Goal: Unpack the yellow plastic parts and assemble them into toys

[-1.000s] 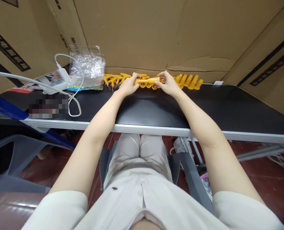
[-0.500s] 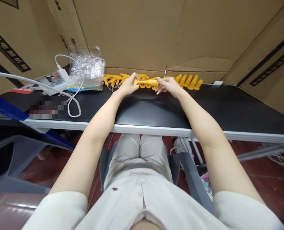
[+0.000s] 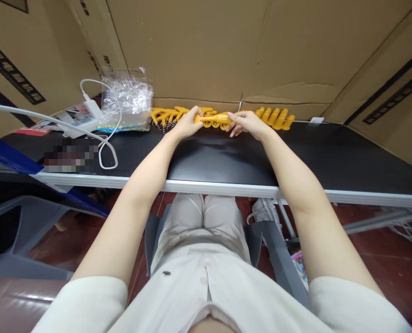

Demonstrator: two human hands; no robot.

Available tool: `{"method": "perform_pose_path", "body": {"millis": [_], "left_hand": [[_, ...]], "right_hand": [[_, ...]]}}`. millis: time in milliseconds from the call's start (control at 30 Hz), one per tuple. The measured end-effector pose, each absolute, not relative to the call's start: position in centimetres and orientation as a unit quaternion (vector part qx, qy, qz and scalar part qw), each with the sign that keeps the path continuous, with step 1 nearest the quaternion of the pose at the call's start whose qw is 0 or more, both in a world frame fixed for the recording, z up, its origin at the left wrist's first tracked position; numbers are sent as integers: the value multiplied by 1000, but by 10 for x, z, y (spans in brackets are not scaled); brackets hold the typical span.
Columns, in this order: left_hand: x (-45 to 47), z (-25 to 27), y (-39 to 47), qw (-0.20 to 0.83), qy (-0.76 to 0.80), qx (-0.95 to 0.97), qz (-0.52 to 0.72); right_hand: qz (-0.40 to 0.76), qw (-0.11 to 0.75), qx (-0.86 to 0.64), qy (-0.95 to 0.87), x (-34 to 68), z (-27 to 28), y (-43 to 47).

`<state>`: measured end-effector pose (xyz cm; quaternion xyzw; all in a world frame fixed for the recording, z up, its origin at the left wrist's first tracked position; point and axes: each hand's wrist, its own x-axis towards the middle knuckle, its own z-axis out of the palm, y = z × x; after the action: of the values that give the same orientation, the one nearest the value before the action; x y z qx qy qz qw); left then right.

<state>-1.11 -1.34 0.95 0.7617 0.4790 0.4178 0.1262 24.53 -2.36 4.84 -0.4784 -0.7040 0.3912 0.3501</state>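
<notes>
Above the far side of the black table, both my hands hold a yellow plastic corkscrew (image 3: 218, 118) lying level between them. My left hand (image 3: 189, 122) pinches its handle end. The fingers of my right hand (image 3: 246, 124) are closed on its wider sleeve end, with the lower fingers curled loosely. Left of my left hand lie several yellow T-shaped handles (image 3: 164, 114) with dark metal spirals. Several yellow sleeves (image 3: 275, 118) are lined up right of my right hand. Behind the held piece are more yellow pieces (image 3: 215, 125), partly hidden.
Cardboard panels (image 3: 199, 51) wall the table's back and sides. At left are a clear plastic bag (image 3: 127, 97), a white cable (image 3: 110, 145), a white adapter (image 3: 92, 107) and a blurred-out item (image 3: 69, 156). The table's pale front edge (image 3: 220, 188) crosses above my lap.
The handle end at my left fingers looks slightly turned. Both hands keep almost the same place and still hold the corkscrew.
</notes>
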Motion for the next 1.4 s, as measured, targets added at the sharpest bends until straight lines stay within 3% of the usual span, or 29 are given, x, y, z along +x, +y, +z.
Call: {"method": "perform_pose_path", "body": {"millis": [267, 600, 967, 1400], "left_hand": [[-9, 13, -19, 150, 491, 752, 412], [-8, 11, -15, 126, 451, 772, 430], [-8, 7, -10, 103, 471, 764, 429], [-3, 12, -15, 90, 458, 764, 445]], "right_hand": [[375, 401, -430, -717, 249, 47, -18], [376, 406, -483, -678, 237, 51, -32], [468, 316, -491, -664, 247, 61, -36], [400, 392, -473, -681, 240, 56, -39]]}}
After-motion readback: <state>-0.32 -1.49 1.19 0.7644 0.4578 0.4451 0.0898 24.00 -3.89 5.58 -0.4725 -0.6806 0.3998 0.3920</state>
